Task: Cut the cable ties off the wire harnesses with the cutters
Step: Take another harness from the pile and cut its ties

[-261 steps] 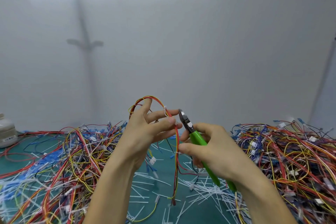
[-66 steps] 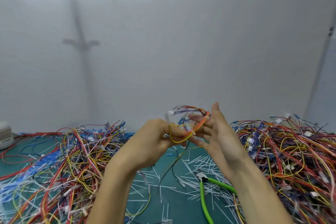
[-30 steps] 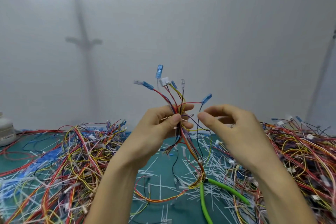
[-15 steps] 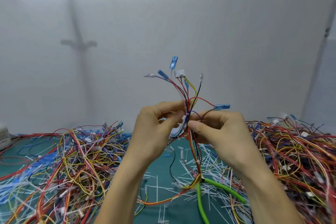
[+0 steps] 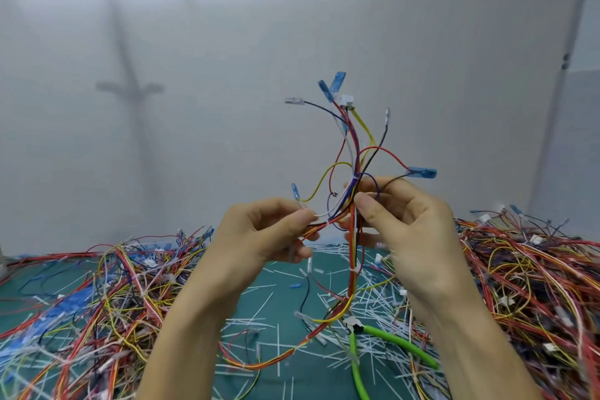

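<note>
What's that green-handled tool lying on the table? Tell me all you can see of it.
These are the cutters: a small dark metal head and two long green handles, plastic-looking, spread in a V. They lie flat on the teal mat among white cut tie scraps, head toward the far side. The left hand and right hand hold the wire harness above, not the cutters; its lowest loop hangs near the head, contact unclear.

glossy green plastic handles on the cutters; matt green table mat; plastic-sheathed harness.
</note>
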Tool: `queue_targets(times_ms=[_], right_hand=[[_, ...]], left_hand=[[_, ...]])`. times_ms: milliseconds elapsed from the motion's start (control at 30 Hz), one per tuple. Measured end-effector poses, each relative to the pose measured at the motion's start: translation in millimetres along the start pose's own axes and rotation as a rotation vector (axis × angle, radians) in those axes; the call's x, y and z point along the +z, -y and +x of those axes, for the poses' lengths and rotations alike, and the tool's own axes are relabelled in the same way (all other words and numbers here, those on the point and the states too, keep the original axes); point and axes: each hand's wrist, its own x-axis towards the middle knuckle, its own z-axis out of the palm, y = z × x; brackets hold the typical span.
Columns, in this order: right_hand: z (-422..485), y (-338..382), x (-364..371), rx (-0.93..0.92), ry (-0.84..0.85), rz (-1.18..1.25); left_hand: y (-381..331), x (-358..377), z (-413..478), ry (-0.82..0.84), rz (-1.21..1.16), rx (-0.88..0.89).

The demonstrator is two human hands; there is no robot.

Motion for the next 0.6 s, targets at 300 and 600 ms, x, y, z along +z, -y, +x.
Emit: queue_targets(times_ms=[300, 600], right_hand=[[0, -2, 2, -0.009, -0.055, -0.02], [-1, 0, 4, 0.0, -0.088, 0.059]], left_hand=[[-1, -11, -1, -0.055, -0.038, 0.026], [-4, -10, 1, -0.189, -0.24, 0.077]])
